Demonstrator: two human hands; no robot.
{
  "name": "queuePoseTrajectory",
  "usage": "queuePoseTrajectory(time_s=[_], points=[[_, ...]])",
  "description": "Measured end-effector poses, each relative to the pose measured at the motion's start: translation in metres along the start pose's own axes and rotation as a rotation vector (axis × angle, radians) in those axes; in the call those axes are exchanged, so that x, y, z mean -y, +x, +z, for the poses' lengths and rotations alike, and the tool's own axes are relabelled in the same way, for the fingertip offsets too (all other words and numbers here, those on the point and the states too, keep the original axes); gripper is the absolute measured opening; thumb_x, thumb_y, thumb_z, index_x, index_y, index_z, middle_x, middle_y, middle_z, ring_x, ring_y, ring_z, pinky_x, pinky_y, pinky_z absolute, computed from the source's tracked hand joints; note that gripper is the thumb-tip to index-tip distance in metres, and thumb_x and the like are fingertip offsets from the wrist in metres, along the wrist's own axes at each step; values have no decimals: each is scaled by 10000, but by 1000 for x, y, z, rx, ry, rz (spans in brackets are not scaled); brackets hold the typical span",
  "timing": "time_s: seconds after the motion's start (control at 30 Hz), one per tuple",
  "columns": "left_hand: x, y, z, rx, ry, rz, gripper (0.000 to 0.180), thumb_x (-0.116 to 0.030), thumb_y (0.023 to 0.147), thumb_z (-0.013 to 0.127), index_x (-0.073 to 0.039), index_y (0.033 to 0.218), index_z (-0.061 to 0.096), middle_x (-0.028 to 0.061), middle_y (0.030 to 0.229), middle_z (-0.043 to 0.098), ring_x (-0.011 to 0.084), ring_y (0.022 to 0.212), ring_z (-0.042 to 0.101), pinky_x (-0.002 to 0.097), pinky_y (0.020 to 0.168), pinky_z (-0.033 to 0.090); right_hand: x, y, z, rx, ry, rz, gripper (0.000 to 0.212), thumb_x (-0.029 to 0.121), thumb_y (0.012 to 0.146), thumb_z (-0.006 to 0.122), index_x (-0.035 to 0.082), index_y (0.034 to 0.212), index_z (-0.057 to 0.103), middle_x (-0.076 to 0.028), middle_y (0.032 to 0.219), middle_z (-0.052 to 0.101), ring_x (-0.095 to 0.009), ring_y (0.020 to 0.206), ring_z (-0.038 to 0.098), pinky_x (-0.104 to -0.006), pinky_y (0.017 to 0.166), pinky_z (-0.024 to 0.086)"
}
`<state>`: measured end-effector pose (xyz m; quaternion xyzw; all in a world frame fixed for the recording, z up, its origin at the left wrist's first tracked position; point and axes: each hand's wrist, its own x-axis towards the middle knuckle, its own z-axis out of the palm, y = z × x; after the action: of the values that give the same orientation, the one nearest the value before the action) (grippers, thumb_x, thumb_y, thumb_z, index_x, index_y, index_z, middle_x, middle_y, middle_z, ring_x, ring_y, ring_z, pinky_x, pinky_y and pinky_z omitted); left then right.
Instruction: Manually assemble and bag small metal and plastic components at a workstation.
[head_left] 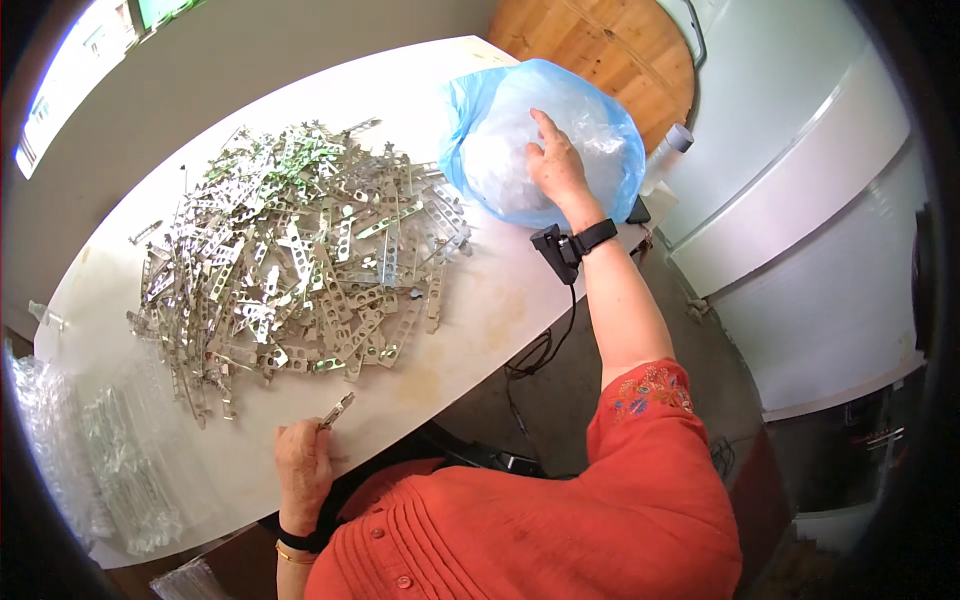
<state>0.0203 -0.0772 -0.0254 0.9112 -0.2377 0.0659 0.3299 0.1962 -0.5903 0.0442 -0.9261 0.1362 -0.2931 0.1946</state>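
Observation:
My left hand (303, 465) is at the near edge of the white table (470, 335), closed on a small perforated metal strip (338, 410) that sticks up past the fingers. Reaching far to the right, my right hand (557, 170) is over a blue plastic bag (630, 150) filled with clear plastic (500, 150). Its fingers are apart, and nothing shows in them; whether they touch the plastic I cannot tell. Between and beyond my hands spreads a large tangled heap of perforated metal strips (300, 250).
Clear plastic sleeves (125, 470) lie at the table's left end. A round wooden board (610, 40) stands behind the blue bag, with a grey-capped bottle (675, 145) to the bag's right. A black cable (550, 355) hangs from the device on my right wrist.

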Motion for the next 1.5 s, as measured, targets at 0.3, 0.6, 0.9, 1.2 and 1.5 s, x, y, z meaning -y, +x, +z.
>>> queuePoseTrajectory(time_s=[0.3,0.6,0.9,1.2,1.5], points=[[-1,0,0,2,-17,18,35,-36,897,615,-45,926,598,107,782,589,310,737,558,398,713,388,-5,-2,-7,-111,-71,-17,369,137,899,609,140,1268,621,-215,1054,703,-378,980,676,-457,870,536],[0,-2,0,-14,-38,21,33,-46,902,616,-45,927,595,105,782,583,303,729,554,389,709,381,5,-20,-36,-218,-102,34,129,191,869,688,65,885,663,-138,913,702,-346,866,675,-431,747,532],[-2,-3,-4,9,-61,-39,34,-66,924,615,-47,937,589,107,772,570,307,730,549,388,724,387,-5,-45,-43,-401,79,-55,189,137,828,737,49,943,614,-94,836,675,-294,790,670,-415,711,521],[1,-5,-2,9,-76,-47,28,-65,924,614,-51,924,591,95,762,569,292,726,548,387,721,384,-12,-62,-54,-36,-24,181,388,277,877,675,59,1189,599,-152,892,700,-378,841,697,-472,764,539],[2,-5,-2,-5,-73,-35,18,-62,914,616,-54,925,604,98,780,590,299,746,567,395,727,388,-1,-43,-45,-340,-396,-160,321,260,889,680,74,1151,676,-184,995,656,-378,959,643,-459,844,526]])
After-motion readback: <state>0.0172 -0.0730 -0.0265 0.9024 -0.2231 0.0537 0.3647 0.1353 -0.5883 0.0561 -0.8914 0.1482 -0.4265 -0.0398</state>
